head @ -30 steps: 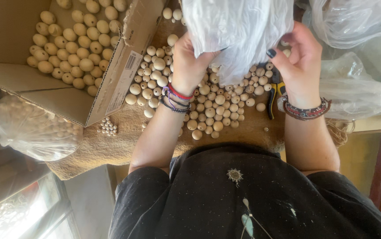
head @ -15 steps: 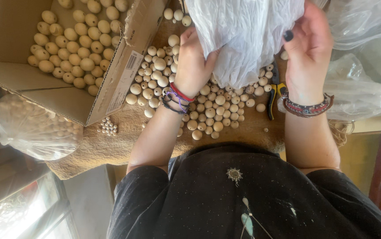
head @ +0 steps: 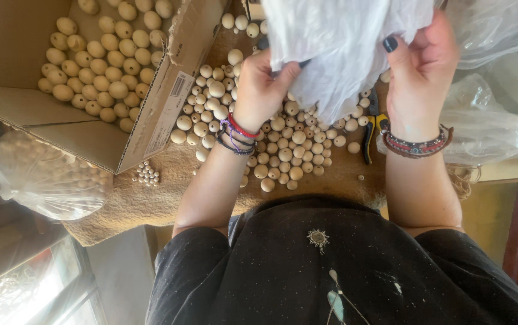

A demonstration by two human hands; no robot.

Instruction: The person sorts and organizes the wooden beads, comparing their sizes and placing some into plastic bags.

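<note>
Both hands grip a crumpled white plastic bag (head: 343, 48), held above a brown felt mat (head: 151, 204). My left hand (head: 262, 90) pinches the bag's lower left edge; coloured cords circle that wrist. At the bag's right side my right hand (head: 418, 75) clutches the plastic, its nails dark and a beaded bracelet on the wrist. Under the bag lies a heap of round wooden beads (head: 283, 144), spread loose on the mat.
An open cardboard box (head: 151, 120) at the left holds larger wooden beads. A clear bag of beads (head: 48, 180) lies below it. A cluster of tiny beads (head: 148, 174) sits on the mat. Yellow-handled pliers (head: 372, 129) lie right of the heap. More clear bags (head: 487, 120) are at the right.
Both hands have lifted the white bag a little higher and drawn it tighter. The bead heap beneath shows more.
</note>
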